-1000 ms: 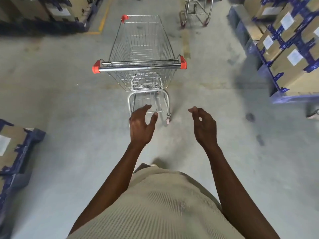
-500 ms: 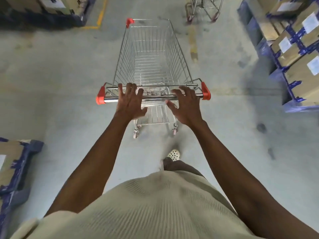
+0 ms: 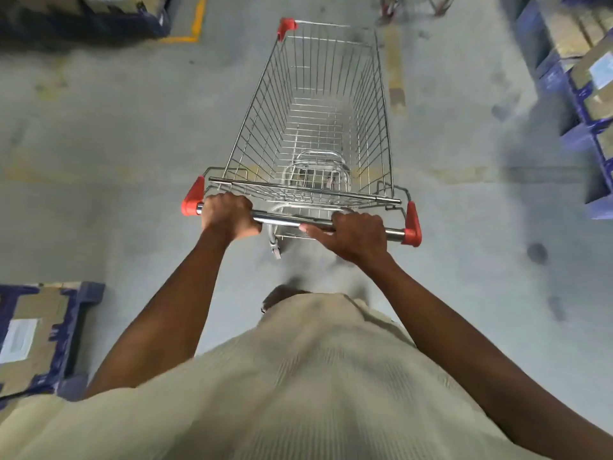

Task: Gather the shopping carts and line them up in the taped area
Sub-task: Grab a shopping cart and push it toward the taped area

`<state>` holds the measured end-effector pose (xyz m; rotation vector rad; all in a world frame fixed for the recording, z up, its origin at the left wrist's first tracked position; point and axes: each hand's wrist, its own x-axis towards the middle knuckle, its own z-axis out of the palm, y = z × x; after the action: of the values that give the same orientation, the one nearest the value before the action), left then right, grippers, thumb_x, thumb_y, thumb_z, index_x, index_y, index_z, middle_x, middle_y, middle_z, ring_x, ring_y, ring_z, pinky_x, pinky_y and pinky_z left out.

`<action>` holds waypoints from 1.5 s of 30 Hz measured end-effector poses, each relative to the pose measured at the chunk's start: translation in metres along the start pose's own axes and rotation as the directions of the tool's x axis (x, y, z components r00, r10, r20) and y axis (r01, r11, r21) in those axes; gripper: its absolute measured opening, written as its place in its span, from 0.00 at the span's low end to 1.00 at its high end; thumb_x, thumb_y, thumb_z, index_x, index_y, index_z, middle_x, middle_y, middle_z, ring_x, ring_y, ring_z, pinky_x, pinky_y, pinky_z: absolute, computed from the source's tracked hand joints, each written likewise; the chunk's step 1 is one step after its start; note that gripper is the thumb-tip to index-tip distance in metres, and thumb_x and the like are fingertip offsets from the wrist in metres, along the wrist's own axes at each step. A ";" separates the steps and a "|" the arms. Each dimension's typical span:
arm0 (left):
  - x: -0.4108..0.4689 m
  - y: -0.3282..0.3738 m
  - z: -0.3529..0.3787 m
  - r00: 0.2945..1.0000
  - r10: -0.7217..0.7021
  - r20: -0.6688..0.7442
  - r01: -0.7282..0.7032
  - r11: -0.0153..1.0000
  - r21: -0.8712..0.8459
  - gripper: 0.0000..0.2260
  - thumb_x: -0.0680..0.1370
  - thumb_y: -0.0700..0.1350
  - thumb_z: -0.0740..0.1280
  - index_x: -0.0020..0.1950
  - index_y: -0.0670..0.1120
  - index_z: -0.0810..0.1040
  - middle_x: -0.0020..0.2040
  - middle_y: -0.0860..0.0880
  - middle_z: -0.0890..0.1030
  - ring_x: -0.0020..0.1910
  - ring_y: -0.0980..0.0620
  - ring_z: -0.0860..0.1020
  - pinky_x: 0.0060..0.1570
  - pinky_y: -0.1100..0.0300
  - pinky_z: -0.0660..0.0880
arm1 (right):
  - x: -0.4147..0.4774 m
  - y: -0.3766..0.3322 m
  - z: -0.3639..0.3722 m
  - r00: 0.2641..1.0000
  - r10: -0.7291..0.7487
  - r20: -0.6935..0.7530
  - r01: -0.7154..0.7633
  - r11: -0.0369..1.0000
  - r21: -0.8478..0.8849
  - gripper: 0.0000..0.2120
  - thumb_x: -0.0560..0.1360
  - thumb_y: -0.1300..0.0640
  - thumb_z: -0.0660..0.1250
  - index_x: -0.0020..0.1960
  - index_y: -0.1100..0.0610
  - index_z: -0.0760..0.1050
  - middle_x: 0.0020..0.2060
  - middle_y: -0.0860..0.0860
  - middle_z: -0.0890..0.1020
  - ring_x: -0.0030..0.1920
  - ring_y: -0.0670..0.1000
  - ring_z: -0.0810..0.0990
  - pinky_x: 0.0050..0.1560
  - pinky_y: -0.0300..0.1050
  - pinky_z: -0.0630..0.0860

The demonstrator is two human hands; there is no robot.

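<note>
Steel cart [image 3: 318, 121] | my left hand [image 3: 229, 215] and right hand [image 3: 356, 235] grip its handle [image 3: 292, 221] | one collected, I judge; lining-up not yet done.

I see a grey concrete floor [image 3: 116, 127] with a dark spot [image 3: 536, 253] on my right. At lower left a cardboard box [image 3: 33, 313] with a white label [image 3: 18, 340] sits on a blue pallet [image 3: 83, 320]. More labelled boxes [image 3: 593, 78] are stacked along the right edge. The blurred dark stack [image 3: 83, 14] at top left may be boxes too.
</note>
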<state>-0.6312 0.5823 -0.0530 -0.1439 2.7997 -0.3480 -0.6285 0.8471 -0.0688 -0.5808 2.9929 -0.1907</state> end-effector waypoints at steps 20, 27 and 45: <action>0.189 -0.040 -0.071 0.845 0.535 -0.030 -0.523 0.835 0.172 0.13 0.64 0.56 0.67 0.38 0.47 0.82 0.33 0.46 0.78 0.40 0.40 0.82 0.38 0.58 0.72 | 0.084 -0.077 -0.003 0.867 0.495 -0.056 -0.495 0.869 0.004 0.38 0.75 0.21 0.49 0.42 0.52 0.81 0.35 0.52 0.83 0.40 0.56 0.84 0.37 0.46 0.62; 0.201 0.037 -0.090 0.651 0.750 -0.114 -0.713 0.657 0.245 0.18 0.63 0.59 0.65 0.38 0.47 0.84 0.36 0.44 0.83 0.39 0.39 0.82 0.43 0.54 0.76 | 0.047 -0.052 -0.007 0.697 0.716 0.033 -0.717 0.696 0.038 0.40 0.74 0.20 0.45 0.50 0.51 0.80 0.41 0.54 0.84 0.45 0.59 0.84 0.45 0.50 0.73; 0.063 0.257 -0.101 0.086 0.996 0.023 -0.900 0.068 0.431 0.15 0.64 0.56 0.70 0.42 0.48 0.83 0.38 0.47 0.81 0.42 0.44 0.81 0.41 0.56 0.72 | -0.136 -0.057 0.004 0.018 1.000 0.003 -0.999 0.018 0.051 0.45 0.71 0.18 0.46 0.55 0.53 0.82 0.44 0.60 0.85 0.47 0.60 0.85 0.49 0.51 0.76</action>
<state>-0.7382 0.8442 -0.0442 1.9774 2.2246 -0.4734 -0.4813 0.8461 -0.0563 1.6694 2.5120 -0.1086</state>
